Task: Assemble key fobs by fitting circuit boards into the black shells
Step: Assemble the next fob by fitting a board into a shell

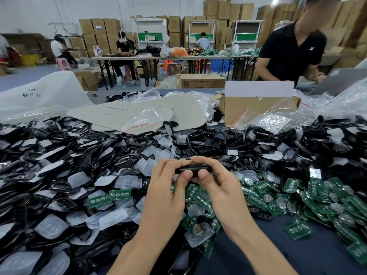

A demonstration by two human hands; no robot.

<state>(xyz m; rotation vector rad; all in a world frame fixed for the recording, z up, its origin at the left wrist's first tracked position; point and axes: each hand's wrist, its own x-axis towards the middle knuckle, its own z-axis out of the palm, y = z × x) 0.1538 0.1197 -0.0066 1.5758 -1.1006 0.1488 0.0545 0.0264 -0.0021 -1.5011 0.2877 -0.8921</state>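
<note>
Over the middle of the bench [297, 255], we hold one black shell [192, 168] edge-on between both hands. Our left hand [168, 189] pinches its left end, thumb beneath and fingers curled on top; our right hand [218, 185] pinches the right end the same way, thumbs side by side. Green circuit boards [317, 197] lie piled to our right, with loose shells [59, 155] and clear button pads [112, 218] heaped to our left. A cardboard box [258, 110] stands beyond.

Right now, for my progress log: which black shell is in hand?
The shell pinched between left hand and right hand, lifted over the green boards; every other shell lies loose in the pile.
</note>
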